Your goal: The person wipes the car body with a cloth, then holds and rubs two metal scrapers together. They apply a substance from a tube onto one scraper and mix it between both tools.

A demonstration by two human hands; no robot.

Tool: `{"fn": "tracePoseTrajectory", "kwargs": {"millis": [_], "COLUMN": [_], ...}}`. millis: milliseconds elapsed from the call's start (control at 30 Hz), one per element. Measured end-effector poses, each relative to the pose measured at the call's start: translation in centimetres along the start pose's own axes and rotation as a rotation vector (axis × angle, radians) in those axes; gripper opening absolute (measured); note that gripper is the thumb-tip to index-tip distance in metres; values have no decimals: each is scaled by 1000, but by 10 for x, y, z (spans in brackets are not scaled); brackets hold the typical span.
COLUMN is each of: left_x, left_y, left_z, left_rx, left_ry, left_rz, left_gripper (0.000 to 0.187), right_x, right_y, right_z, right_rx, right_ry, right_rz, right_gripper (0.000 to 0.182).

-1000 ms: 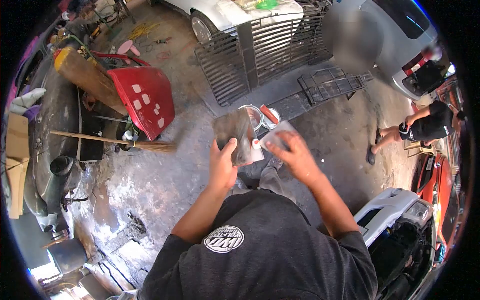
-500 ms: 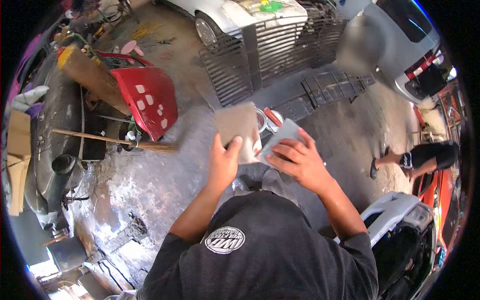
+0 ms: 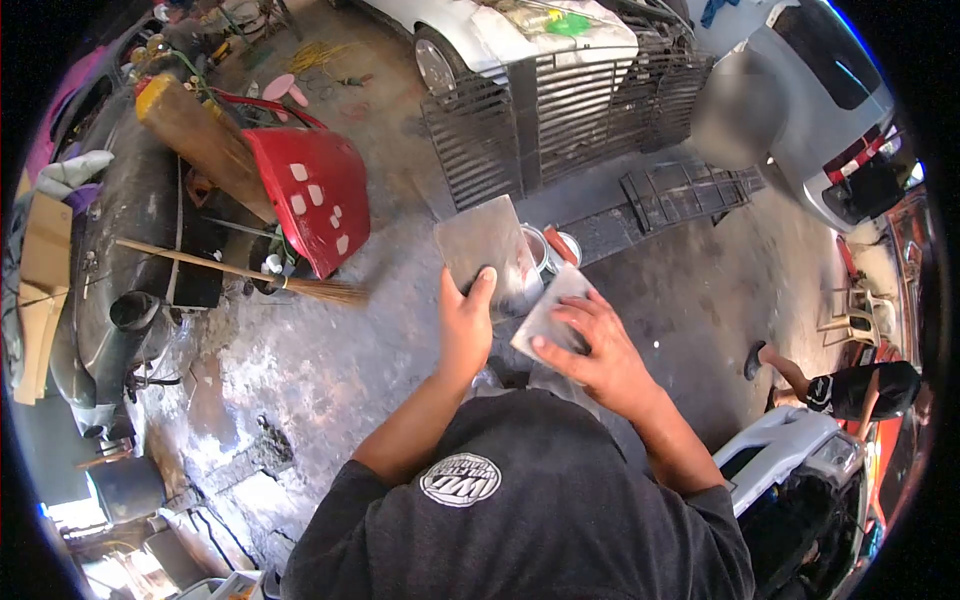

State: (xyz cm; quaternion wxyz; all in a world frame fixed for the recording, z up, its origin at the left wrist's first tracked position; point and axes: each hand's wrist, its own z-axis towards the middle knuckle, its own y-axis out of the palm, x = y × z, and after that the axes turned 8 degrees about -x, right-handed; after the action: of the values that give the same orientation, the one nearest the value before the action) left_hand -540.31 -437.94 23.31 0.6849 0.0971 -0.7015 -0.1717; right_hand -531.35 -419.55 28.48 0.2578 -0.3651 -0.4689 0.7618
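My left hand [image 3: 467, 325] grips a flat, rectangular metal plate [image 3: 490, 245] by its near edge, thumb lying on the face. Reddish smears show near that plate's right side. Across from it, my right hand [image 3: 600, 355] is closed on a smaller grey spreader plate [image 3: 548, 318], fingers pressed over its face. The two plates are close together in front of my chest, with the smaller one tilted. Just beyond them on the floor stand an open can [image 3: 535, 248] and a round lid [image 3: 569, 248] with a red-brown object [image 3: 560, 245] across it, partly hidden by the plates.
A red car door [image 3: 305, 190] with pale patches leans at the left beside a broom [image 3: 240, 275]. Ahead are a slatted metal grate [image 3: 590, 125] and a white car [image 3: 480, 30]. A grey bumper [image 3: 780, 440] lies at right, near another person [image 3: 850, 390].
The right-hand plate has turned and dropped slightly away from the left-hand plate. The left-hand plate has tilted. The whole view has shifted a little, and the person at right has moved lower.
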Motion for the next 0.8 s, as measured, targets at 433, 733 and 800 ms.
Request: {"fn": "tracePoseTrajectory", "kwargs": {"millis": [433,733,800], "left_x": [15,11,11], "left_y": [-6,-8,-12], "left_z": [-11,-6,-11], "left_rx": [-132,-231,-330], "left_ry": [-172,-92,-149], "left_rz": [-183,146,318], "left_gripper": [33,35,35], "right_x": [22,24,28], "right_y": [13,-5,-14], "right_z": [-8,-8,-10], "right_rx": [-1,-77,-89], "right_ry": [33,15,65], "right_rz": [-223,-255,-281], "right_gripper": [44,42,42]}}
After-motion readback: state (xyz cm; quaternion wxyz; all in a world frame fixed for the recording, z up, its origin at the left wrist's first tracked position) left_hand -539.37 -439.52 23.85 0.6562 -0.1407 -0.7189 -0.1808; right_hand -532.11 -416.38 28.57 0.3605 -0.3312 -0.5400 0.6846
